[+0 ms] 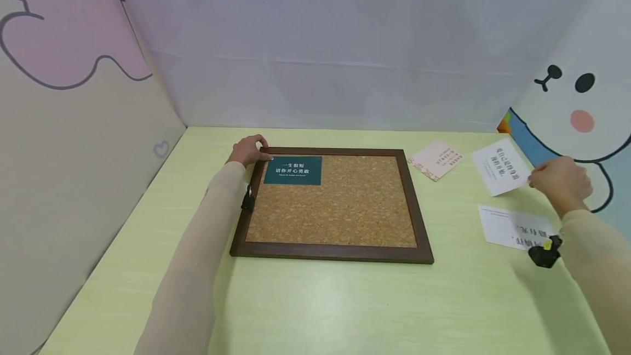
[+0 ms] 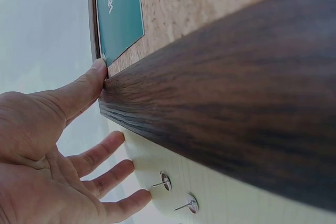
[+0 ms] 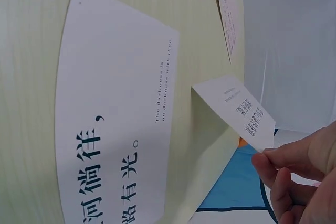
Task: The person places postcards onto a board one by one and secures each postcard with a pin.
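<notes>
A cork board (image 1: 335,207) in a dark brown wooden frame (image 1: 332,252) lies on the table, with a dark green printed card (image 1: 292,177) at its upper left. At that corner my left hand (image 1: 248,151) touches the frame, its thumb (image 2: 93,80) pressing the card's corner beside a small shiny pin head (image 2: 103,57). The other fingers (image 2: 113,174) spread outside the frame. On the right, my right hand (image 1: 562,179) pinches the edge of a white printed card (image 1: 498,166) between thumb and forefinger. That card is tilted, its held side raised off the table.
Another white printed card (image 1: 512,226) lies below the held one, partly under the right wrist in the head view. A pink-patterned card (image 1: 436,159) rests right of the board. Two thumbtacks (image 2: 190,203) lie points up near the left fingers. Fabric walls (image 1: 315,92) enclose the table.
</notes>
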`<state>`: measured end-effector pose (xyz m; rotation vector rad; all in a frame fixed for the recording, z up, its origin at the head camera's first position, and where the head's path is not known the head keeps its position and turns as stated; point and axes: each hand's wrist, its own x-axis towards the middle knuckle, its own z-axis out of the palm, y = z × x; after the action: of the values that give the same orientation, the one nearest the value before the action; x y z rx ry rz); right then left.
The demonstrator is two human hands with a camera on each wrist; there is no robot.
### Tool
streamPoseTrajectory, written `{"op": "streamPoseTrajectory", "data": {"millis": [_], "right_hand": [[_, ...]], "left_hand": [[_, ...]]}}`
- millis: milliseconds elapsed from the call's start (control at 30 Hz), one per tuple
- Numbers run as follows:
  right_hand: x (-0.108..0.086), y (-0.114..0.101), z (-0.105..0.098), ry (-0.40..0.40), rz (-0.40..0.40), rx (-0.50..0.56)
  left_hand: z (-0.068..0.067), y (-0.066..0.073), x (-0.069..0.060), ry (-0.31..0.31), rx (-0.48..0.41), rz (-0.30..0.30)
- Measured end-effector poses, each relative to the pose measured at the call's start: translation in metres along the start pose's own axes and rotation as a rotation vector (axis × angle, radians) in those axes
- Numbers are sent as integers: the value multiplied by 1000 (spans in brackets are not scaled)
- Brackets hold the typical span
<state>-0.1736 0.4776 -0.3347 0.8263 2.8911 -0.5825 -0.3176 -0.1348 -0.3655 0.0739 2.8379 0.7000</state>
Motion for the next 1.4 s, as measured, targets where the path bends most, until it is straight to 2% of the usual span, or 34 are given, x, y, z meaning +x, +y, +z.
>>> {"op": "streamPoseTrajectory", "data": {"millis": [300,500,700,1100,1400], "right_hand": [[3,-1,-2,83,0,20],[6,0,-1,114,-9,51],[6,-1,-1,142,-28,33],[3,-4,-5,152,-25,26],[8,-7,-7,138,-64,37]], "left_hand": [[1,0,0,-9,0,-11],[0,0,-1,-9,-3,-7],[0,1,-1,-4,-10,-13],[0,1,1,-7,1,-15],[1,0,1,-7,-6,-17]]}}
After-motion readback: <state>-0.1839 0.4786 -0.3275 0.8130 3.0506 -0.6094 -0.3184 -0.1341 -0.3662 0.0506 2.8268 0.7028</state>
